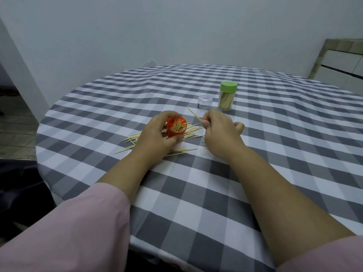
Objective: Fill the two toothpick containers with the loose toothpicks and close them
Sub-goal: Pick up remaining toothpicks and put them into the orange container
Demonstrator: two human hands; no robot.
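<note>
My left hand [155,134] grips an orange toothpick container [176,127], tilted with its open mouth toward me and partly filled with toothpicks. My right hand [218,128] pinches a few toothpicks [194,114] just to the right of that mouth, their tips pointing up and left. Loose toothpicks [182,151] lie scattered on the checked tablecloth under and around both hands. A second container [226,97], clear with a green lid on it and full of toothpicks, stands upright behind my right hand. A small clear cap [205,102] sits left of it.
The round table [275,154] carries a grey and white checked cloth. Its left edge curves close to my left arm. A white wall stands behind, and a cabinet [341,63] is at the far right.
</note>
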